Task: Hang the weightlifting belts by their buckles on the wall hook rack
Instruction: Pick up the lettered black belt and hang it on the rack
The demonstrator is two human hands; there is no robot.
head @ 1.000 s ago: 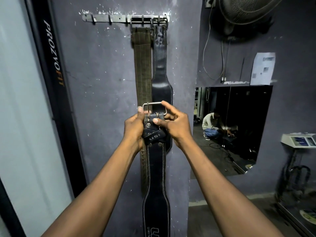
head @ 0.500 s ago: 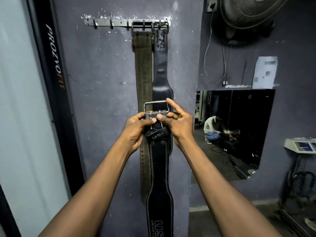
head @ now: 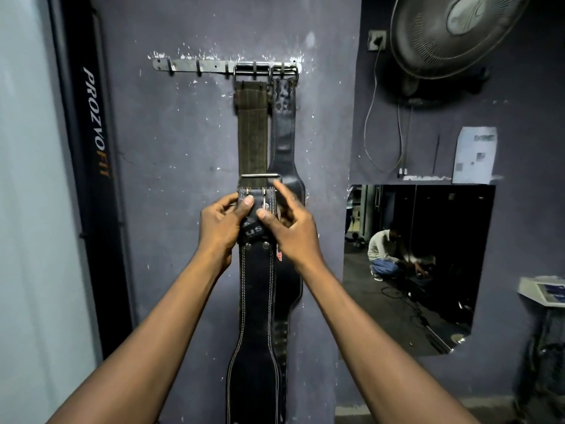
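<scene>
A metal hook rack (head: 195,66) is screwed to the purple wall at the top. An olive belt (head: 252,136) and a black leather belt (head: 284,133) hang side by side from its right-hand hooks by their buckles. In front of them I hold up a third, black stitched belt (head: 256,301) that hangs down below the frame. My left hand (head: 218,231) grips its top end with the thumb on the leather. My right hand (head: 290,228) pinches the same end at the prongs. Its steel buckle (head: 260,176) stands above my fingers, well below the rack.
The rack's left hooks (head: 169,68) are bare. A black banner (head: 94,179) runs down the left. A wall fan (head: 452,35) and cable hang at upper right. Below it an opening (head: 428,270) shows a crouching person (head: 388,255). A scale (head: 544,289) stands far right.
Both hands have lifted the black belt's buckle end a little higher up the wall, and the view has tilted down, so the rack sits lower in the frame.
</scene>
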